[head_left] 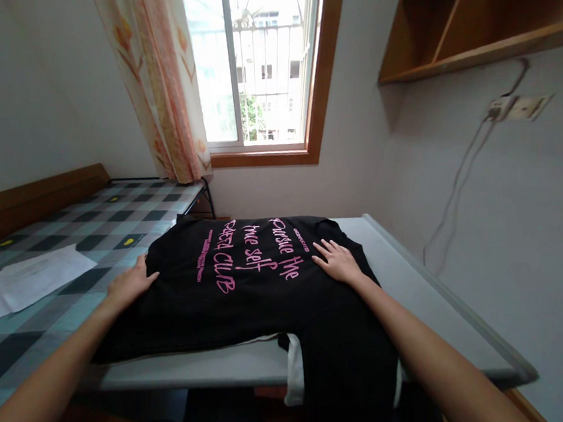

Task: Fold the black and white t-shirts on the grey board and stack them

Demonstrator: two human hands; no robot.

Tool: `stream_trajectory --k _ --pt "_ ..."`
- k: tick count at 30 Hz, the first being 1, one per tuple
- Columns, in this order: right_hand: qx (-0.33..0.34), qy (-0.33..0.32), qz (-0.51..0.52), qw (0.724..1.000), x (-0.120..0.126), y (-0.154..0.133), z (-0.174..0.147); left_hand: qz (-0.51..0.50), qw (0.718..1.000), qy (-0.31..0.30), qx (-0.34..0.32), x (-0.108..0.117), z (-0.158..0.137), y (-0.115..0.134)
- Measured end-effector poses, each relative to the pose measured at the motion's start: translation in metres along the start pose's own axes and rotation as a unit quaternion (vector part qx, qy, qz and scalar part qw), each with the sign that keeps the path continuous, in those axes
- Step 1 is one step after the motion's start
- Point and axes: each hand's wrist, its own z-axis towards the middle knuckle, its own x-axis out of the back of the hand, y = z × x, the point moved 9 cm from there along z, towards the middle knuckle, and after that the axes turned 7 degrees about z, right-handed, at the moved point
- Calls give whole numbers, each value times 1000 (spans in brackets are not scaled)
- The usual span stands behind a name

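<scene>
A black T-shirt [251,307] with pink lettering lies spread out sideways on a white table [417,277]. One sleeve, with a white edge, hangs over the table's near side. My right hand [337,261] rests flat on the shirt by the lettering, fingers spread. At the shirt's left edge is my left hand [132,283], its thumb on the fabric and held apart from the fingers. Some of the left fingertips are hard to make out against the dark cloth.
On the left, a bed with a checked cover [88,219] adjoins the table, with white papers [49,276] on it. A curtain [164,83] hangs beside the window [267,60]. Wooden shelves [456,55] and a socket with a cable [501,109] are on the right wall.
</scene>
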Motion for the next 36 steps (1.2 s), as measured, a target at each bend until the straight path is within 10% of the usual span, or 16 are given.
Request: stream_trajectory --k 17,29,36 --pt "-83 4 -19 996 12 70 -42 -12 998 42 -42 -8 3 84" --pt "-85 -4 -10 996 6 30 -23 -58 997 44 8 4 6 30" --pt "-79 2 3 997 6 13 -15 21 984 175 27 22 -6 21"
